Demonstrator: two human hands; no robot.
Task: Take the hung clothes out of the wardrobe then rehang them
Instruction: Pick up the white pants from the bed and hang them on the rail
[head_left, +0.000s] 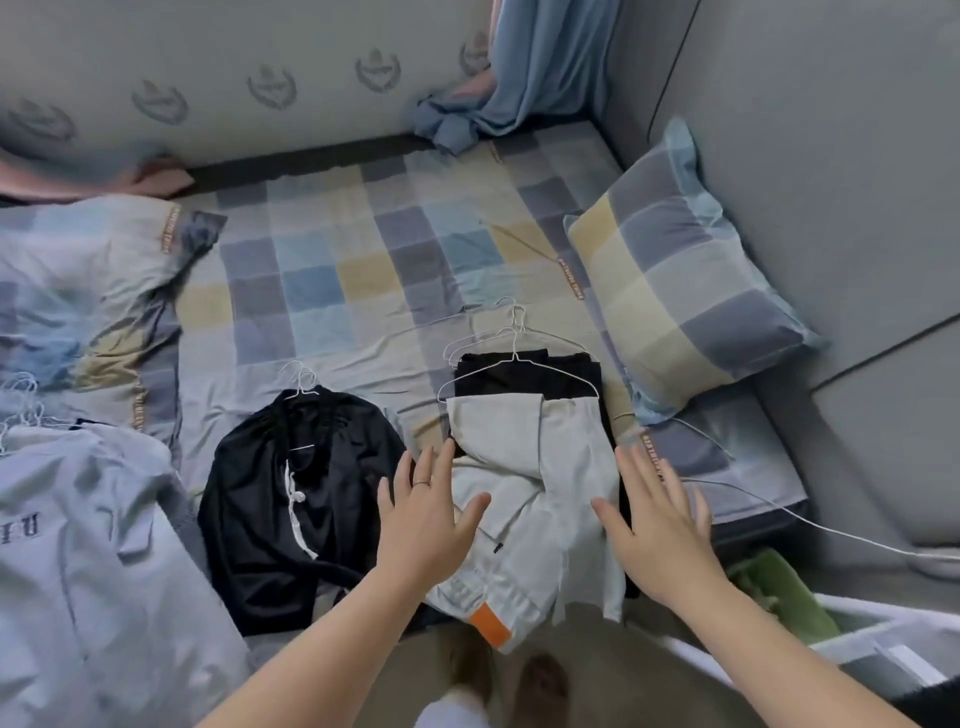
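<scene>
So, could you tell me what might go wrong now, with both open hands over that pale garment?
The wire hangers above the pale garment overlap, so lifting one may snag the others. The white cable beside the right hand could catch on a hanger.

A bed (332, 270) fills most of the view, covered by a checked sheet in blue, grey and pale yellow squares. A pillow (675, 280) in the same check lies tilted at the right, against a grey padded panel (831, 156). A crumpled quilt (78, 291) of matching cloth is heaped at the left. Behind the bed stands a pale wall (234, 67) printed with grey wreath emblems. A blue curtain (535, 67) hangs in the far corner, its end bunched on the sheet. A pink cloth (156, 179) lies at the far left. A white cable (810, 525) trails off the bed's right edge, above a green item (784, 592) and a white box (857, 639).
</scene>
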